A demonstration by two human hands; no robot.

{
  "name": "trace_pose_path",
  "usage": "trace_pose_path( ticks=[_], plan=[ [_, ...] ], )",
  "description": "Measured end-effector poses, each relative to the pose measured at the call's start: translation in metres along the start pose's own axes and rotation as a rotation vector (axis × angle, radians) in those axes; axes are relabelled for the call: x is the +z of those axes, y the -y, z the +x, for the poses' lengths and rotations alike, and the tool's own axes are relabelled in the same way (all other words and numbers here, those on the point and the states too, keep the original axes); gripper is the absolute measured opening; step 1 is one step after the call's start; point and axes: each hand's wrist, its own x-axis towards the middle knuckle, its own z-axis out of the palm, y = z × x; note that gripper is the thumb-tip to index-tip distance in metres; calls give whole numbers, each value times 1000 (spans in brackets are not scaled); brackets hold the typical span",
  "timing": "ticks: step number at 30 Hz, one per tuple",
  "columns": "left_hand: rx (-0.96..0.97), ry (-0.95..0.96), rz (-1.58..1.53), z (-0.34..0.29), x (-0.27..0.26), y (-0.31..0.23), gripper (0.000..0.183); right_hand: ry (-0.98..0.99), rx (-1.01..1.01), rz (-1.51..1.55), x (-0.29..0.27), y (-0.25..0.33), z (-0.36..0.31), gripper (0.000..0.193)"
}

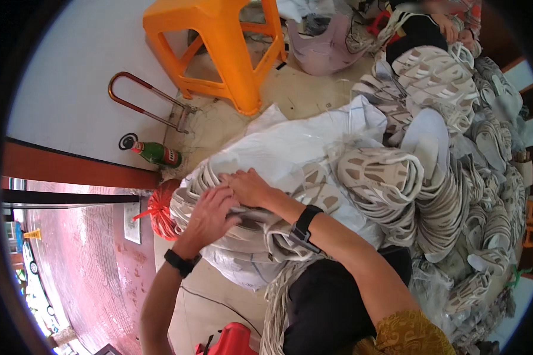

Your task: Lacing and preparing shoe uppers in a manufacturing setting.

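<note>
A pile of beige and white shoe uppers [257, 235] rests in front of me on a large white woven sack [290, 139]. My left hand [207, 218] reaches over the pile's left part, fingers bent on an upper and thumb to the right. Just beyond and touching that area, my right hand [247, 188] has its fingers curled down at the edge of the same upper. The piece under both hands is partly hidden by them. Close to the right of the hands, more loose uppers [320, 195] lie on the sack.
Nested stacks of uppers [382, 183] fill the right side. An orange stool [219, 47] stands at the far side, near a green bottle [160, 154] and a U-shaped lock [145, 97]. Red twine [163, 210] lies left of the pile. Another person's hand [447, 26] shows at top right.
</note>
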Motion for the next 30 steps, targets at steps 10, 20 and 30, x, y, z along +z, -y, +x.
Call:
trace_pose_path(
  ticks=[10, 20, 30],
  plan=[
    [-242, 99, 304, 54, 28, 3, 26, 79, 487, -89, -87, -107, -132, 37],
    [-179, 13, 278, 45, 50, -5, 21, 180, 475, 408, -74, -85, -204, 44],
    [-32, -52, 462, 44, 49, -20, 26, -200, 523, 530, -248, 29, -343, 36]
  ],
)
